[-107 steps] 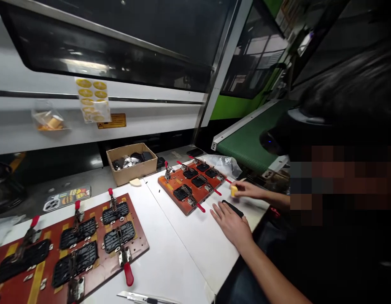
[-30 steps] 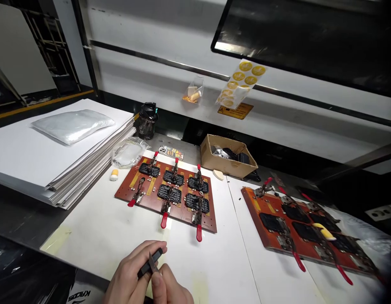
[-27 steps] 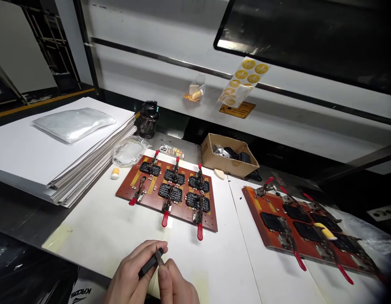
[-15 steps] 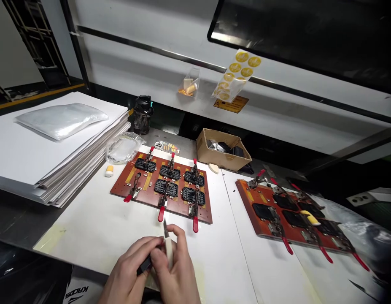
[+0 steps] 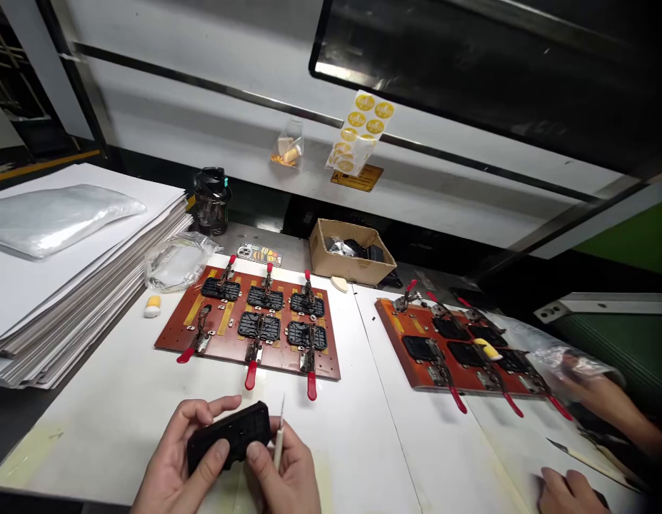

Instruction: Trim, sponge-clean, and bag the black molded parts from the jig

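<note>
- The black part (image 5: 231, 435) is in the lower part of the frame, left of centre, raised between the two hands and tilted so that its right end sits higher.
- The left hand (image 5: 181, 457) grips the part's left end, thumb across the face turned to the camera and the other fingers behind it.
- The right hand (image 5: 288, 467) is closed around a pale-handled knife (image 5: 278, 448) with the blade pointing up; its thumb presses the part's lower right edge.
- The knife stands just beside the part's right end.
- Directly above the hands in the frame, a brown board (image 5: 170, 334) lies on the bench (image 5: 116, 407), with five similar black parts under red-handled clamps; the held part is apart from it.
- A yellow-and-white piece (image 5: 152, 307) rests left of that board.
- Right of centre is a second board (image 5: 390, 325), a yellow piece (image 5: 488, 349) lying on it.
- At the lower right, a co-worker's hands (image 5: 569, 492) show; the upper is blurred beside clear plastic (image 5: 555, 353), and I cannot tell what either holds.
</note>
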The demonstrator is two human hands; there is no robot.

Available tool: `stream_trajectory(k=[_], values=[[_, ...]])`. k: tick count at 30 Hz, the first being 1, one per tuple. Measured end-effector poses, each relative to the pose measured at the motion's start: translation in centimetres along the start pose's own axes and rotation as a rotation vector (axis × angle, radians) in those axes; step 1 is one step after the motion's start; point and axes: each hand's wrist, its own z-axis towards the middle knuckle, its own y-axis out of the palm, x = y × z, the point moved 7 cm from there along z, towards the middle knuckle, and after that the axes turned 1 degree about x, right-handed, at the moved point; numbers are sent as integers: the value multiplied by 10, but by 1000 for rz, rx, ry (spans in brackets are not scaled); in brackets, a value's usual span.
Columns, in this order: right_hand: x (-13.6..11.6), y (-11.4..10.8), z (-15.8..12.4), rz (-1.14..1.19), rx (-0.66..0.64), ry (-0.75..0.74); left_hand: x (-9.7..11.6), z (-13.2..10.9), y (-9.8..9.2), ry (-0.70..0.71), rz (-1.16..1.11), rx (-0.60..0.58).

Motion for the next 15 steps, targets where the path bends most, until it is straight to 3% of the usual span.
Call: stream_trajectory(k=[3,7,8,10,12,15], values=[[-32,-19,3,-219,4,-40,-18,3,7,-52,201,-162],[-74,-21,-1,-532,-232,-179,-28,5,26,-106,384,-438],[-80,-25,-3,-554,-217,-212,-28,7,28,-93,432,-451],[-83,-37,-7,-552,-49,-236,-25,11,31,-47,539,-419],[-71,-44,-14,-565,96,-194,-22,13,31,16,611,-355],[-43,-27,-30,-734,99,-176,-19,9,35,105,585,-307]])
